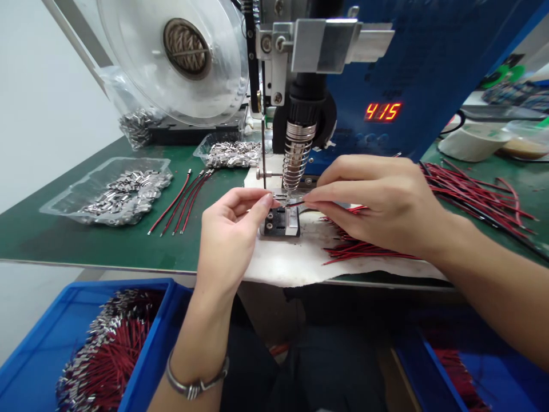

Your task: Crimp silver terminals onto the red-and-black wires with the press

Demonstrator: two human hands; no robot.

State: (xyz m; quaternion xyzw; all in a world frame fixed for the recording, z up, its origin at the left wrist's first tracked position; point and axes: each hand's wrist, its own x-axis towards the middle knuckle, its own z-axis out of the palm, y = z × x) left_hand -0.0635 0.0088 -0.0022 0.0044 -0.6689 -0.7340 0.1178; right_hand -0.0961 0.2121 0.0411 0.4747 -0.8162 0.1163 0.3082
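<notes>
The left hand (234, 229) pinches a small metal piece (279, 197) between thumb and forefinger, just above a small black and silver block (281, 222) on the counter (86, 240). The right hand (377, 200) is closed on a thin red and black wire (295, 203), and the wire end meets the metal piece under the coiled tip of the machine (298, 151). Under the right hand lies a pile of red wires (472, 191) on a white cloth (291, 260). To the left, four finished wires (182, 200) lie near a clear tray of metal pieces (115, 191). A blue bin (64, 337) below the counter holds more finished wires. The machine display (382, 111) shows 415.
</notes>
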